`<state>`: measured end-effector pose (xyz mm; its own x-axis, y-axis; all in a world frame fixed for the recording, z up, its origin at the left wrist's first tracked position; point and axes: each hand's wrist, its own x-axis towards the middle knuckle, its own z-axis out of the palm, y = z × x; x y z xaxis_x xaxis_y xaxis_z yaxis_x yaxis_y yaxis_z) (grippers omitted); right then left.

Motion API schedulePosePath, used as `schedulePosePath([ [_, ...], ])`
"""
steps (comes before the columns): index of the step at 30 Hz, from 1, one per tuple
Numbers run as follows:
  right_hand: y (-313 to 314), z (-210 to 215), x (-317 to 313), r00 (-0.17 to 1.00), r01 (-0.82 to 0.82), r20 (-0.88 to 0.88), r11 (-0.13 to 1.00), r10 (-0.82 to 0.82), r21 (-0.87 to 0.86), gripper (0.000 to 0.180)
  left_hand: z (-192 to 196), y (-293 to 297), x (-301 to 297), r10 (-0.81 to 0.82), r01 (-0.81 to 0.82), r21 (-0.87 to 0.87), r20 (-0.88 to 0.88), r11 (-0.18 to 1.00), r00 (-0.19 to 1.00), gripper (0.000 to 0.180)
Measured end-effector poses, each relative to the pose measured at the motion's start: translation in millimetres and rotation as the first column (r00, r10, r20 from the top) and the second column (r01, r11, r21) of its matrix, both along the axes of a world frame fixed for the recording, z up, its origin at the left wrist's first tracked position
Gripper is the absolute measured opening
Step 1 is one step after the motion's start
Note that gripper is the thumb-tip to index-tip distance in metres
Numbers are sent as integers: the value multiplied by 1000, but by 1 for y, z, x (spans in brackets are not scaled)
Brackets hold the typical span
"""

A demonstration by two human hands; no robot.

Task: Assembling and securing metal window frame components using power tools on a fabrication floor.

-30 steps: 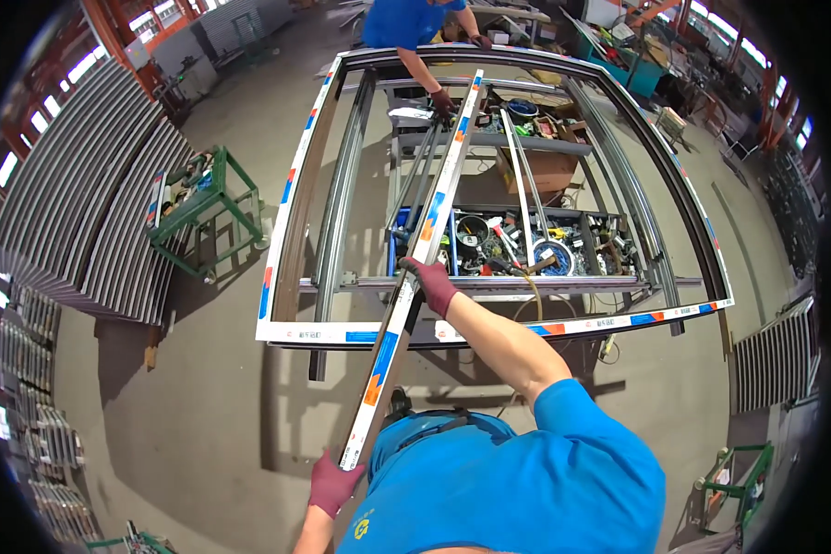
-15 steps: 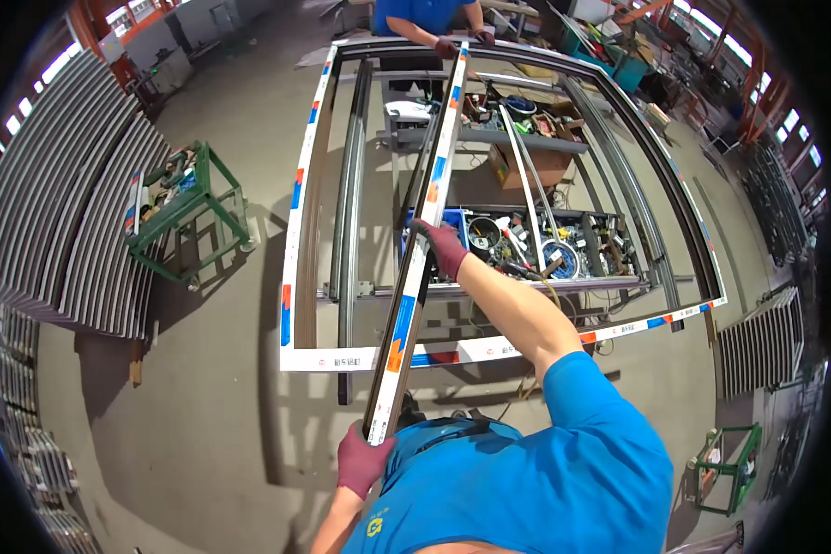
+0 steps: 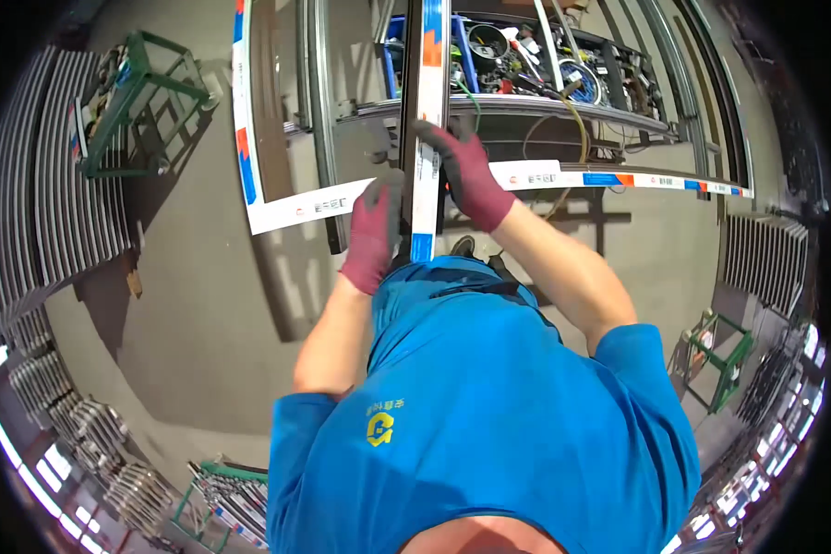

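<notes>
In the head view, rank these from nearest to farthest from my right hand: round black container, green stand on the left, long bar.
1. Long bar: at the right hand, toward its left.
2. Round black container: ahead, among the tools.
3. Green stand: far off, upper left.

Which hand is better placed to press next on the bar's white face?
Probably the right hand: it reaches over the bar, while the left hand is at the bar's left side.

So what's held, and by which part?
The long bar, toward its nearer end, in the right hand; whether the left hand grips too is unclear.
</notes>
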<state>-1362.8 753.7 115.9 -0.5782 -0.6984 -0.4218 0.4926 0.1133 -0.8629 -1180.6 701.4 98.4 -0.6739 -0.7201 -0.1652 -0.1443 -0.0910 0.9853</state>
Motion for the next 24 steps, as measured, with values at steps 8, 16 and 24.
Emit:
schedulePosePath([
  [8, 31, 17, -66, 993, 105, 56, 992, -101, -65, 43, 8, 78, -43, 28, 42, -321, 210, 946, 977, 24],
  [16, 35, 45, -107, 942, 107, 336, 945, 2, -309, 27, -6, 112, -16, -94, 172, -412, 203, 895, 975, 16],
  [24, 47, 60, -129, 990, 111, -99, 992, -104, 67, 61, 42, 58, -87, -158, 189, -381, 111, 905, 981, 37],
])
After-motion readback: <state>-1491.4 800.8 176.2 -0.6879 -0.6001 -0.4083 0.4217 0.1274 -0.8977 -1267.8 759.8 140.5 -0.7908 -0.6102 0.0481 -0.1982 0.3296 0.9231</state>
